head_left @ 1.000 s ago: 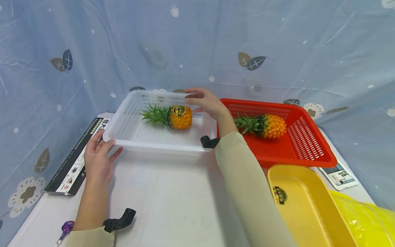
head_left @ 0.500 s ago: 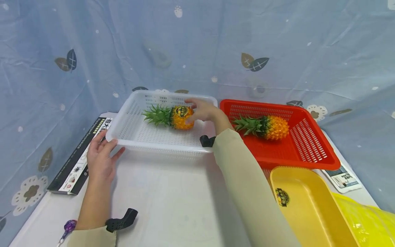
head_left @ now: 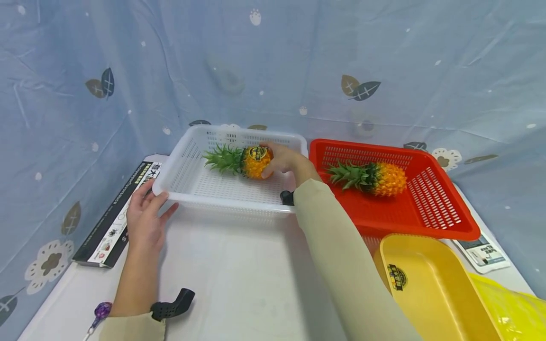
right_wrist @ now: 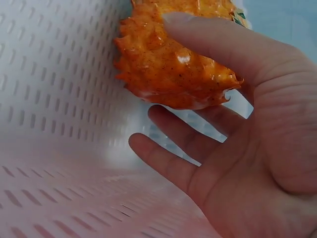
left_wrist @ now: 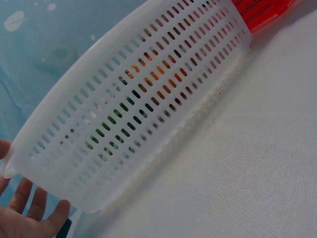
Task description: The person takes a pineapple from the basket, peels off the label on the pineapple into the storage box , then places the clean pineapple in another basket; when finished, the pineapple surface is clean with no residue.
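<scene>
Two hands busy at one white basket (head_left: 230, 202). Clock faces as seen from the head camera, 12 = away from the person.

Left hand (head_left: 147, 215): at the basket's 8 o'clock corner. Thumb over the rim, other fingers spread outside and below it, so it has the corner in a loose pinch.

Right hand (head_left: 286, 160): reaching into the basket from 4 o'clock, about half open, curved round the base end of the labelled pineapple (head_left: 251, 166). Thumb lies on the fruit; in the right wrist view the lower fingers stick out free beneath it. Can't tell how firm the hold is.

Labelled pineapple lies on its side inside the white basket, crown toward 9, base toward 3, black-and-gold label (head_left: 258, 153) facing up.

Red basket (head_left: 458, 201) sits just beside the white one at 3 o'clock. Second pineapple (head_left: 377, 177) lies in it, crown also toward 9.

Yellow tub (head_left: 431, 279): 6 o'clock of the red basket, similar label on its inner wall. Packet (head_left: 484, 253) at the red basket's 4 o'clock; yellow bag (head_left: 512, 308) at the tub's 3.

Black box (head_left: 115, 218) lies at the white basket's 8 to 9 o'clock.
</scene>
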### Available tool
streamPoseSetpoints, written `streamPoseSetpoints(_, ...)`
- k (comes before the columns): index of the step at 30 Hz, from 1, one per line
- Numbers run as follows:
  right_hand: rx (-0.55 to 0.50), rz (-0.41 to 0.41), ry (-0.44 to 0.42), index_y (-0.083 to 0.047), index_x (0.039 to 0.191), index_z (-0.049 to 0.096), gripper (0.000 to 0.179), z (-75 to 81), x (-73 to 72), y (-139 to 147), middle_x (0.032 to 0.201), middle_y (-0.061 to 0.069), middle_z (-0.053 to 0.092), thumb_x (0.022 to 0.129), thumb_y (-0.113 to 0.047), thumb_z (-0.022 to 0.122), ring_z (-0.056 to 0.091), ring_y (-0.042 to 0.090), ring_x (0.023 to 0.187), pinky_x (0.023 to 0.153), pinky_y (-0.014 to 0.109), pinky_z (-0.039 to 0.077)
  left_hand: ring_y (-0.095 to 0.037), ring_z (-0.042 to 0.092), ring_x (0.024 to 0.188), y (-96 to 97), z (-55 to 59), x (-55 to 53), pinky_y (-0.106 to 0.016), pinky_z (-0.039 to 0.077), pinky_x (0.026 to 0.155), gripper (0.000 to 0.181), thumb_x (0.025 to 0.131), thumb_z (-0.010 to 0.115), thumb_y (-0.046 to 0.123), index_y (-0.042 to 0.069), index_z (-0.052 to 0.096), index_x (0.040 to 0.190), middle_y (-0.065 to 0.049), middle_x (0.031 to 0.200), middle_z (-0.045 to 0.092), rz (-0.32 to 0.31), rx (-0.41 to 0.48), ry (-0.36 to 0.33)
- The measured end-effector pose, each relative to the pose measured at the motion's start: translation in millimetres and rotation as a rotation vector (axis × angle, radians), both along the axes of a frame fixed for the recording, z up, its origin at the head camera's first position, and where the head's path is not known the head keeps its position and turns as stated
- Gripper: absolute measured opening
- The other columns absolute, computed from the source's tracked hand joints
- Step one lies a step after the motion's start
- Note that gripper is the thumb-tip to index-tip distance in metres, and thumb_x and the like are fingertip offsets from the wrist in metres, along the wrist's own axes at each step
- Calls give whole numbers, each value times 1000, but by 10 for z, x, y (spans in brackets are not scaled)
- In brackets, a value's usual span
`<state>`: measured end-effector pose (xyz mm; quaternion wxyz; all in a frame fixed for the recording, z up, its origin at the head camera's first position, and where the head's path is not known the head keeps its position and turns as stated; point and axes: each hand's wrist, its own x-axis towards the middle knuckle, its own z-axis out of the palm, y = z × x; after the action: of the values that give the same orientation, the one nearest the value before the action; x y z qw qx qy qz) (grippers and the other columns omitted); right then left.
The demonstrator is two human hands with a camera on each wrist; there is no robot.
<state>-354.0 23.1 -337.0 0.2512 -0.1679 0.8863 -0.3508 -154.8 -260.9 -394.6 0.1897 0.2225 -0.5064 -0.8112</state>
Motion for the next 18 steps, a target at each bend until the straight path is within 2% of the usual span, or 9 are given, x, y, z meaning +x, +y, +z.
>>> streamPoseSetpoints(3, -5, -5, 7, -27, 161, 31, 93, -19, -4, -7, 159, 7, 39, 84, -6, 80, 43, 29, 135, 119, 47, 42, -19, 56, 127, 1, -6, 5, -26, 63, 80, 56, 100, 63, 1, 22, 51, 150, 0, 142, 56, -2, -4, 3)
streamPoseSetpoints(8, -17, 1, 20, -25, 157, 34, 88, -32, 6, -10, 154, 9, 42, 84, -3, 79, 46, 29, 129, 110, 46, 50, -19, 56, 128, 4, -9, 0, -26, 63, 79, 54, 100, 63, 1, 23, 52, 148, 0, 142, 56, 0, 2, 7)
streamPoseSetpoints(18, -33, 5, 15, -26, 155, 33, 87, -71, -21, -13, 151, 8, 43, 84, -4, 78, 46, 29, 128, 104, 50, 51, -20, 55, 130, -12, -11, -15, -26, 63, 79, 56, 100, 64, 3, 23, 50, 150, 1, 143, 56, 0, 6, -6)
